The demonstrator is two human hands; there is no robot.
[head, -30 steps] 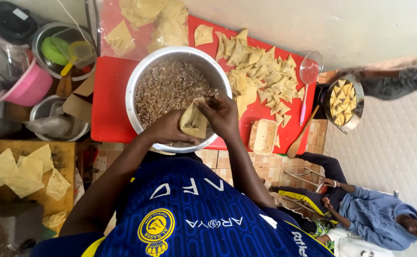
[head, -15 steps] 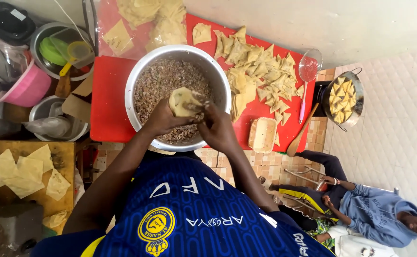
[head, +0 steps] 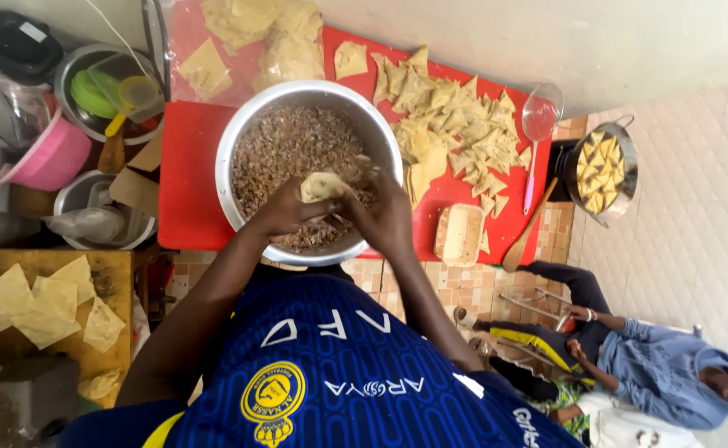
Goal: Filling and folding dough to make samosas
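Since a moment ago the pastry cone [head: 321, 186] has dropped lower over the metal bowl [head: 244, 133] at the red board's near edge. The left hand [head: 285, 211] pinches it; the right hand [head: 385, 214] apparently scoops filling [head: 285, 145], fingers bunched together.

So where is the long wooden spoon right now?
In the head view, the long wooden spoon lies tilted at the right end of the red board, between the pale rectangular tub and the round metal frying pot.
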